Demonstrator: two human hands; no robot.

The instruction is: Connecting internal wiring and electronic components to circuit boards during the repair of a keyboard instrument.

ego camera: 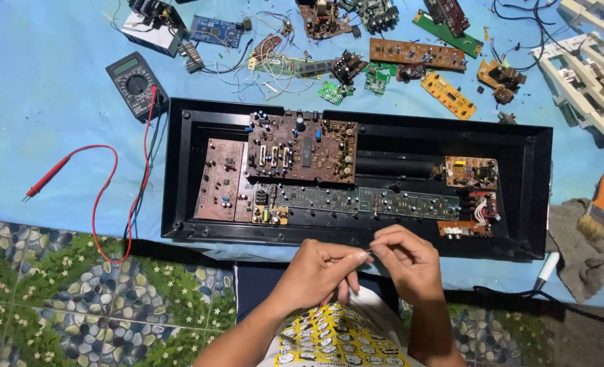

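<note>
Both hands meet just near of the open case. The left hand [319, 268] and right hand [407, 261] come together fingertip to fingertip, pinching a tiny dark part [368, 252] between them; it is too small to tell what it is. Both grips are closed on it, thumbs and forefingers pressed tight, and the part sits right at the meeting point, just above the near rim of the case.

That long black case [533, 197] lies open on the blue cloth [37, 102], and it is full. A big brown circuit board [302, 148] sits in the far left part, a smaller pinkish board [222, 180] to its left, a long dark strip board [366, 202] runs along the near side, and a small orange board [471, 172] sits at the right with white wires just near of it.

Further out, a black multimeter [136, 84] rests far left of the case, its red probe lead [98, 197] looping down onto the patterned floor. Loose boards and wires are scattered along the far edge. On the right, an orange-handled paintbrush [598, 206] lies on a grey rag [588, 255].
</note>
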